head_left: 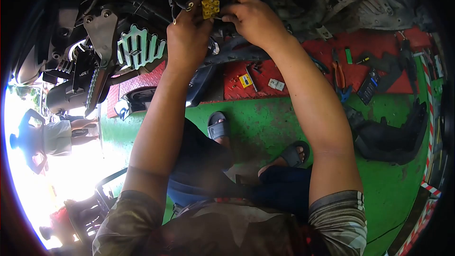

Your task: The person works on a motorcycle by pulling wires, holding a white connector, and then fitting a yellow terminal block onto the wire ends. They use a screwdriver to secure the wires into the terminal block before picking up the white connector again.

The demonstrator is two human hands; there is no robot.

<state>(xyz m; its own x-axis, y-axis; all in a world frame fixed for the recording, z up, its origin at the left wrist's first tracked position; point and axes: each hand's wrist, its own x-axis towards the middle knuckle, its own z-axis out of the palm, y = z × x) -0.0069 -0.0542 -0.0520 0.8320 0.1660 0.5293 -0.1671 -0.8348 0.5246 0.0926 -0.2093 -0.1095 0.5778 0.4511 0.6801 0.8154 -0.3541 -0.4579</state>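
Observation:
My left hand [188, 31] is closed on a small yellow plastic block with square openings [211, 6], gripping its lower left side. Just right of the block, the fingers of my right hand [250, 15] pinch together close to its edge. A thin light-coloured piece shows at their tips, too small to name. Dark cables with ring-shaped metal ends [175, 20] hang by my left hand. Both hands are raised against the dark underside of a motorcycle [102, 28].
Below lies a red tread-plate platform [303, 76] bearing pliers with orange handles [338, 73], a phone-like black device [367, 86], a yellow packet [245, 81] and small screws. A black plastic panel [393, 135] rests on the green floor [251, 128]. Another person [57, 137] stands at far left.

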